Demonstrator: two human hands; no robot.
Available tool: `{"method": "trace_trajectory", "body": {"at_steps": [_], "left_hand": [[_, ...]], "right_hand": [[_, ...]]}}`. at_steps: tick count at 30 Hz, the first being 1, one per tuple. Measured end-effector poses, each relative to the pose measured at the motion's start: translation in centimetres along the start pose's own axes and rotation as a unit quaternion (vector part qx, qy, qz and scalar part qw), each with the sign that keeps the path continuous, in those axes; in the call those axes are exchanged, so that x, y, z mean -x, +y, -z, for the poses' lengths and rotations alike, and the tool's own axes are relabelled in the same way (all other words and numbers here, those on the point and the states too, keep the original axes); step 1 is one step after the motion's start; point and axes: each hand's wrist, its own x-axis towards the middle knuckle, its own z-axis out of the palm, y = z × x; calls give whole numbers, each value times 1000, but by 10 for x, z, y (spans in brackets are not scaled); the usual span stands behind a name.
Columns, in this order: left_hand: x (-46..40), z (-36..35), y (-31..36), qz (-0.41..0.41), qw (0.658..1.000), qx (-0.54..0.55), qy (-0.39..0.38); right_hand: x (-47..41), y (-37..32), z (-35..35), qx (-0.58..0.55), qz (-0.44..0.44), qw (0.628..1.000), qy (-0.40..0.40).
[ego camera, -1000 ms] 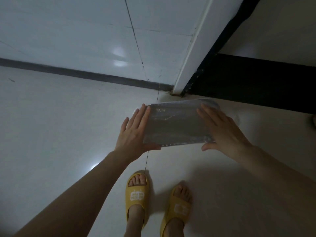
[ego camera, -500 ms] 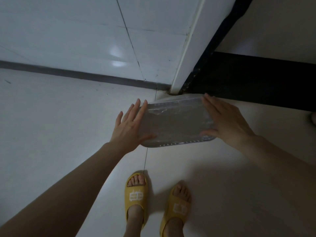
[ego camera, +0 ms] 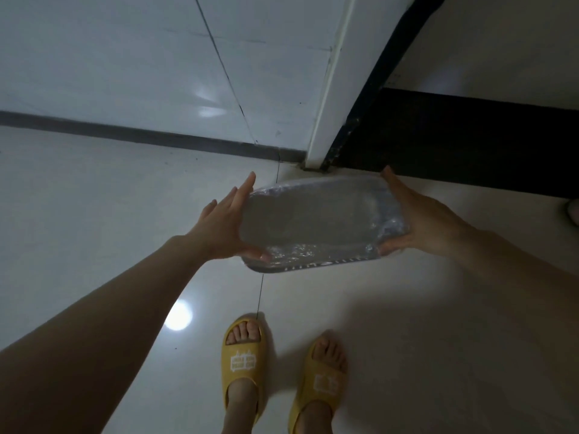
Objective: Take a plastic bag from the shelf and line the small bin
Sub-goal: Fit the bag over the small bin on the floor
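Observation:
A small grey oblong bin (ego camera: 316,268) is held in the air above the floor, its open mouth tilted toward me. A clear plastic bag (ego camera: 313,220) lines it, with crinkled film folded over the rim at the near and right edges. My left hand (ego camera: 224,223) presses flat against the bin's left end, thumb on the near rim. My right hand (ego camera: 423,220) clasps the right end, thumb over the bag's film. The shelf is out of view.
Pale floor tiles (ego camera: 94,214) spread below. A white tiled wall (ego camera: 125,64) with a dark skirting strip runs behind. A white door frame (ego camera: 332,89) and a black threshold (ego camera: 470,136) stand at the right. My feet in yellow slippers (ego camera: 242,361) are below the bin.
Both hands have lifted the lined bin and tipped its opening toward me. The bag's film now sits further over the rim.

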Motion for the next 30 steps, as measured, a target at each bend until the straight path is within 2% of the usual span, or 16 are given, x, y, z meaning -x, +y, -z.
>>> {"method": "trace_trajectory", "body": {"at_steps": [5, 8, 11, 15, 19, 23, 30], "left_hand": [[4, -3, -8, 9, 1000, -1, -3], [19, -4, -9, 68, 994, 81, 35], [34, -7, -8, 53, 987, 138, 68], [35, -18, 2, 73, 971, 222, 59], [37, -27, -2, 66, 975, 207, 38], [34, -28, -9, 46, 980, 193, 28], [24, -30, -14, -11, 973, 229, 10]], "right_hand": [[8, 10, -6, -57, -7, 998, 1], [22, 11, -3, -36, -14, 998, 46], [28, 1, 5, 1, 36, 996, 86], [16, -11, 4, -6, 47, 996, 75], [19, 1, -13, -45, 15, 999, 28], [22, 11, -22, -63, 13, 997, 30], [22, 15, -24, -48, 42, 997, 31]]}}
